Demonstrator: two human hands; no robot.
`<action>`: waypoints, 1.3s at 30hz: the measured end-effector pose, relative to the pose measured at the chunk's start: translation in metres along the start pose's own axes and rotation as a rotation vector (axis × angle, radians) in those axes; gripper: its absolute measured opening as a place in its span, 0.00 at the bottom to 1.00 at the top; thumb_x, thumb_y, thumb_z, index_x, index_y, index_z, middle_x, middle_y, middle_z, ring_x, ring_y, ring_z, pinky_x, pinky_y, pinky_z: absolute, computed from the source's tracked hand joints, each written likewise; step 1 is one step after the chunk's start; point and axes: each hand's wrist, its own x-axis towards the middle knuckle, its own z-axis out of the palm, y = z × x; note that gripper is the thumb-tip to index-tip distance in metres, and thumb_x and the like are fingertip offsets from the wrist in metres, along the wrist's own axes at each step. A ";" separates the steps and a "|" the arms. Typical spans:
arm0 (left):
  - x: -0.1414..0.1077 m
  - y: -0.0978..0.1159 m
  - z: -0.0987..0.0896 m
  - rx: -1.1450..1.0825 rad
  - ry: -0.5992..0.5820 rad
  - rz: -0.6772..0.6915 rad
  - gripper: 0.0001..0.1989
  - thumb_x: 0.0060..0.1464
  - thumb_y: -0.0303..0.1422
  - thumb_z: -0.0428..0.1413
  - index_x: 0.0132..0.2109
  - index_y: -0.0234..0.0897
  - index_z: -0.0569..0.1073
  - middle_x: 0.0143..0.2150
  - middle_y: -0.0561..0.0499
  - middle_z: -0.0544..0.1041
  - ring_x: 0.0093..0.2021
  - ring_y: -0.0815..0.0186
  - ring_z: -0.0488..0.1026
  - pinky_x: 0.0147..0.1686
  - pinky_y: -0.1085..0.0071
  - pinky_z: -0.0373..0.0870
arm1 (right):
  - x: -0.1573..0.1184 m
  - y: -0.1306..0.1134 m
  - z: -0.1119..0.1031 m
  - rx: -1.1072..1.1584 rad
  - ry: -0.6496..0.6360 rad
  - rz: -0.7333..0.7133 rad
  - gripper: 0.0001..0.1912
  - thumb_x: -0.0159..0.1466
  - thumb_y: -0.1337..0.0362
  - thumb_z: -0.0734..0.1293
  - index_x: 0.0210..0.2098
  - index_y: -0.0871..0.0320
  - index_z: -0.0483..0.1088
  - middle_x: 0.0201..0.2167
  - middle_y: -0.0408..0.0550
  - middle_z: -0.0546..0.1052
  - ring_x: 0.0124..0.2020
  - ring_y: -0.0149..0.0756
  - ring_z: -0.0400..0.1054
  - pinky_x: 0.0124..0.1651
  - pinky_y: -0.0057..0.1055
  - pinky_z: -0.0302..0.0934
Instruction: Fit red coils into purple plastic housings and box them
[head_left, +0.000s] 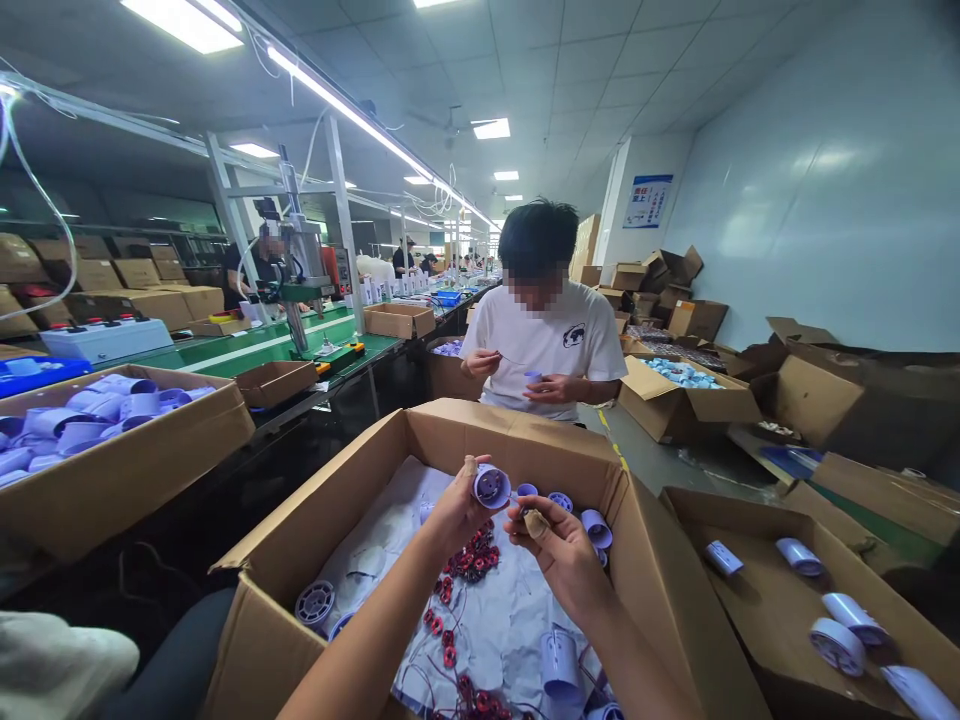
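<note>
My left hand (pixel 454 517) is wrapped around a purple plastic cylindrical housing (pixel 491 487), its open end turned toward me and several holes showing inside. Close to its right side, my right hand (pixel 559 552) pinches with thumb and fingers; a tan covering sits on one fingertip. What lies in that pinch is too small to make out. Below both hands, small red-and-black parts with thin wires (pixel 474 562) lie in a trail on white paper (pixel 517 625) inside a cardboard box (pixel 330 508). More purple housings, such as one upright housing (pixel 561 668), lie around them.
To the left stands a box of purple housings (pixel 120 405) beside a green conveyor (pixel 225 355) with a press machine (pixel 296 250). A co-worker (pixel 540 320) sits opposite, holding a purple part. At right, another box (pixel 757 590) has several housings.
</note>
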 end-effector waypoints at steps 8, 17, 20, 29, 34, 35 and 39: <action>0.000 -0.003 0.001 0.002 0.009 0.006 0.19 0.58 0.45 0.50 0.49 0.36 0.65 0.31 0.49 0.74 0.30 0.67 0.74 0.34 0.70 0.72 | -0.003 0.000 0.000 0.073 -0.020 -0.008 0.14 0.48 0.60 0.76 0.34 0.56 0.77 0.32 0.46 0.80 0.32 0.33 0.74 0.36 0.29 0.69; -0.003 -0.006 0.006 -0.052 -0.024 0.030 0.20 0.54 0.46 0.55 0.48 0.38 0.66 0.37 0.46 0.76 0.33 0.65 0.75 0.36 0.69 0.71 | -0.002 0.003 -0.001 0.118 -0.003 0.009 0.14 0.48 0.60 0.76 0.34 0.55 0.76 0.32 0.46 0.80 0.31 0.34 0.74 0.35 0.30 0.70; -0.004 -0.006 0.007 -0.075 -0.025 0.032 0.20 0.53 0.46 0.55 0.48 0.38 0.66 0.37 0.46 0.76 0.35 0.66 0.75 0.37 0.70 0.71 | -0.002 0.004 -0.001 0.122 0.008 0.021 0.14 0.48 0.60 0.76 0.34 0.55 0.77 0.31 0.45 0.80 0.31 0.33 0.74 0.35 0.29 0.69; -0.001 -0.010 0.007 -0.103 -0.006 0.075 0.21 0.51 0.46 0.58 0.48 0.39 0.66 0.38 0.47 0.76 0.35 0.66 0.75 0.35 0.71 0.71 | 0.002 0.013 -0.002 0.034 0.155 -0.071 0.15 0.47 0.59 0.77 0.34 0.55 0.76 0.30 0.44 0.78 0.29 0.31 0.71 0.35 0.29 0.69; -0.002 -0.012 0.008 -0.092 -0.015 0.089 0.22 0.51 0.46 0.58 0.48 0.39 0.66 0.39 0.47 0.76 0.34 0.67 0.74 0.36 0.71 0.70 | 0.006 0.017 -0.006 -0.073 0.255 -0.156 0.16 0.49 0.58 0.75 0.36 0.55 0.75 0.28 0.42 0.77 0.28 0.29 0.70 0.36 0.28 0.67; -0.002 -0.013 0.008 -0.085 -0.020 0.089 0.22 0.51 0.46 0.58 0.48 0.38 0.66 0.39 0.46 0.76 0.35 0.67 0.74 0.36 0.72 0.70 | 0.007 0.018 -0.006 -0.105 0.274 -0.168 0.16 0.50 0.57 0.75 0.37 0.55 0.75 0.28 0.42 0.77 0.28 0.30 0.70 0.36 0.29 0.67; -0.001 -0.018 0.007 -0.057 -0.043 0.059 0.23 0.50 0.46 0.58 0.48 0.36 0.69 0.41 0.45 0.76 0.35 0.67 0.73 0.35 0.73 0.69 | 0.008 0.020 -0.007 -0.264 0.297 -0.158 0.17 0.50 0.55 0.74 0.37 0.56 0.75 0.28 0.44 0.77 0.29 0.33 0.70 0.37 0.32 0.67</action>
